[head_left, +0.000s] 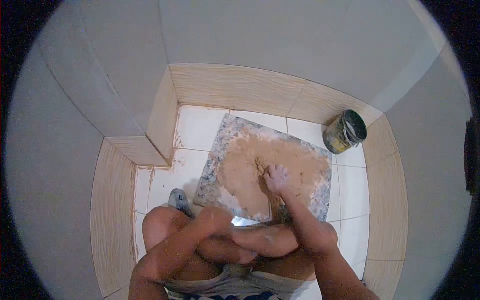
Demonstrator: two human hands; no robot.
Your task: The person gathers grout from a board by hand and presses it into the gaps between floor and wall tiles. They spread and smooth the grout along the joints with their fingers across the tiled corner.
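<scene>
Brown, sandy mix is spread over most of a speckled granite slab that lies flat on the white floor tiles, turned at an angle to the tile joints. My right hand is down in the middle of the mix, a little to the right of its centre, palm down and dusted pale. Its fingers are curled into the stuff; I cannot tell whether they are closed on any of it. A dark groove in the mix runs just beside that hand, on its left.

I am crouched over the near edge of the slab, knees up on either side. My left forearm lies across my knees, well back from the mix and not touching the slab. My left hand is tucked in among arm and leg, so I cannot tell if it is open or closed.

Something pale and shiny shows at the slab's near edge, between my arms; what it is I cannot say. A grey sandal sits just beside the slab's near left corner. A tin can, tilted and whitish inside, stands off the slab's far right corner, against the wood-patterned skirting tiles.
</scene>
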